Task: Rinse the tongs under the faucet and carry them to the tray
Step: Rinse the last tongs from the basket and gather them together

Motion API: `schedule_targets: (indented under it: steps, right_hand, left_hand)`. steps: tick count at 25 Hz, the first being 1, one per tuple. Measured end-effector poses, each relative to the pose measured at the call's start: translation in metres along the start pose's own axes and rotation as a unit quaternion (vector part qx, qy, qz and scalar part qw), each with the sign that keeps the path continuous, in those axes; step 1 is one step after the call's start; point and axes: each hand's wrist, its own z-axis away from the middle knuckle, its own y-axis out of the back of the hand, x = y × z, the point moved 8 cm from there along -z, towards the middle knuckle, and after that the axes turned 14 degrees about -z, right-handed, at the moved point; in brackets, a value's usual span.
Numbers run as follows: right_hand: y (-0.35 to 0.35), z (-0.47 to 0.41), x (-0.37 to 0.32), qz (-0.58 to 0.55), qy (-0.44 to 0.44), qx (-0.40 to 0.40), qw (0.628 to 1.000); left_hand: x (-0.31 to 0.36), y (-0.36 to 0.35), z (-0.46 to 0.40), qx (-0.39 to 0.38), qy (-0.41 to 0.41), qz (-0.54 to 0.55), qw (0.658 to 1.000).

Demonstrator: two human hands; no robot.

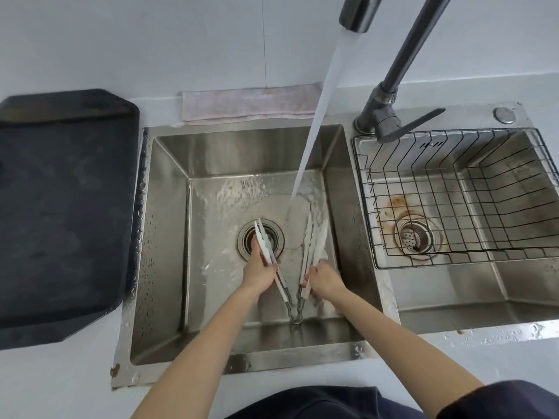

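Observation:
White tongs (313, 246) with a metal hinge are held spread in a V low inside the left sink basin (169, 237). My left hand (258, 273) grips the left arm of the tongs over the drain (260, 239). My right hand (325, 279) grips the right arm, whose tip lies just beside the falling water. The faucet (357, 13) runs, and its stream (314, 122) lands on the basin floor between the two tips. The dark tray (60, 207) lies on the counter left of the sink.
A wire rack (453, 201) sits in the right basin, with the faucet base and lever (390, 122) behind it. A folded cloth (248, 104) lies behind the left basin. Water drops cover the sink rim.

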Motion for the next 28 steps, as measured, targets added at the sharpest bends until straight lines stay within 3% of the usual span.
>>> schedule_targets:
  steps: [5,13,20,25,28]
  right_hand:
    - [-0.005,-0.02,0.017,0.115,-0.035,0.017,0.993]
    - [-0.01,-0.032,0.024,0.179,-0.048,0.029,0.982]
    - [-0.014,-0.036,0.025,0.15,-0.026,0.043,0.987]
    - [-0.005,-0.041,0.011,0.135,0.03,0.054,0.989]
    - [0.002,-0.048,-0.002,0.101,0.041,0.064,0.992]
  left_hand:
    - [-0.016,-0.011,-0.009,0.02,0.017,-0.006,1.0]
    - [-0.033,-0.014,-0.017,0.042,0.057,-0.015,0.997]
    - [-0.044,-0.013,-0.028,0.028,0.072,-0.018,0.997]
    - [-0.031,-0.003,-0.034,0.081,0.019,-0.109,0.991]
    - [-0.031,-0.001,-0.041,0.072,0.009,-0.151,0.986]
